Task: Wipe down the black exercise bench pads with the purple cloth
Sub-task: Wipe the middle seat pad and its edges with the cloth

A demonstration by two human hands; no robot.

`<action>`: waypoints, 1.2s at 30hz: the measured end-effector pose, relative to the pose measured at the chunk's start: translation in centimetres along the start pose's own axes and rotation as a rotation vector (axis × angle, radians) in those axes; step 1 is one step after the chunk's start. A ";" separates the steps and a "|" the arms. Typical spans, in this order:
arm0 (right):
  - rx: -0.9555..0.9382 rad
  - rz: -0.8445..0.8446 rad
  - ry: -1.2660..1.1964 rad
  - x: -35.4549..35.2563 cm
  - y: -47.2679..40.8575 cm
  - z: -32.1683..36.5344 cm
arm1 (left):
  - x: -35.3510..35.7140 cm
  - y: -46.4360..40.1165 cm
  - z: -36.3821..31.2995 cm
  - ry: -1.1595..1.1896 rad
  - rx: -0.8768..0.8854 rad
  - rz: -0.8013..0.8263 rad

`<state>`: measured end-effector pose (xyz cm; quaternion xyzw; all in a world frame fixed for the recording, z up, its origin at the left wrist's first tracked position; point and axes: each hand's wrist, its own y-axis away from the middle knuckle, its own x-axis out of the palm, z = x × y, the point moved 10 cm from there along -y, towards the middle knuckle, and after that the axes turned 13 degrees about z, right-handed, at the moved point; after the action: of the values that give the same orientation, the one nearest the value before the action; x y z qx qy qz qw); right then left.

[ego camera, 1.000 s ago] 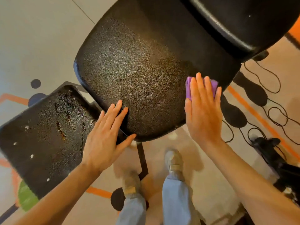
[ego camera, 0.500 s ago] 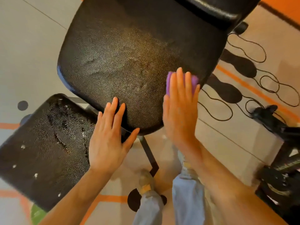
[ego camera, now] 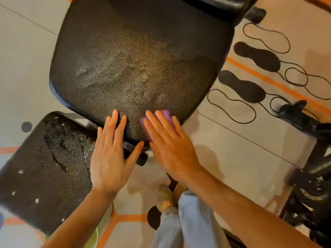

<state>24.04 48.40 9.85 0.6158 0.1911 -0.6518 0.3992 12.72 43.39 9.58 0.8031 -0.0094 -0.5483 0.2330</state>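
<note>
At the lower left of the frame sits the smaller black pad (ego camera: pixel 46 169), its grain cracked and flecked with pale specks. It lies just beside the person's left hand (ego camera: pixel 112 154), down and to the left of it, and no cloth touches it.

That left hand is flat, fingers straight and spread a little. Its fingertips rest on the near rim of the large black seat pad (ego camera: pixel 136 68), the thumb angled toward the frame bracket (ego camera: pixel 133 152) under the rim. It grips nothing and looks to be steadying the bench.

Just to the right, the right hand (ego camera: pixel 170 145) is also flat, straight fingers pressing the purple cloth (ego camera: pixel 167 116) onto the near edge of the seat pad, a little right of middle. Only the top and left edges of the cloth peek out from under the fingers.

What matters for the coming stroke, as I judge it, is this: nearly the whole seat pad stretches up and away from both hands toward the top of the frame, its long axis running from the near rim up to the back pad (ego camera: pixel 213 8) at the upper right. The right hand carries the cloth, so a push straight ahead would cover it. The cracked pad would need a reach across to the left, past the steadying hand.

At the far right, black footprint shapes (ego camera: pixel 256 57) mark the floor.
</note>
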 end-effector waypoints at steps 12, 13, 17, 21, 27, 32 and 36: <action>-0.014 -0.063 -0.043 -1.4 -1.2 -2.7 | -0.1 -0.2 -0.2 0.015 -0.036 0.011; -0.086 -0.051 -0.014 -1.5 -1.5 -3.5 | -0.1 -0.2 -0.1 0.020 -0.039 0.014; 0.214 -0.186 0.003 -6.1 -6.5 -15.2 | -0.4 -0.3 -0.2 0.028 -0.048 0.003; 0.519 -0.303 -0.194 -5.6 -5.5 -16.1 | -0.2 -0.1 -0.1 0.022 -0.064 -0.014; 0.245 -0.313 -0.216 -1.4 -1.0 -5.2 | -0.3 0.1 -0.3 0.057 -0.001 -0.048; 0.522 -0.653 -0.692 -2.1 -0.4 -11.0 | -0.3 0.0 0.1 0.155 0.061 -0.039; 0.624 -0.936 -1.175 0.6 1.2 -8.7 | -0.4 -0.6 -0.7 0.146 0.238 0.033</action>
<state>30.60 53.93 8.07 0.1124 -0.0026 -0.9912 -0.0696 13.03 44.28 9.95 0.8625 -0.0708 -0.4796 0.1452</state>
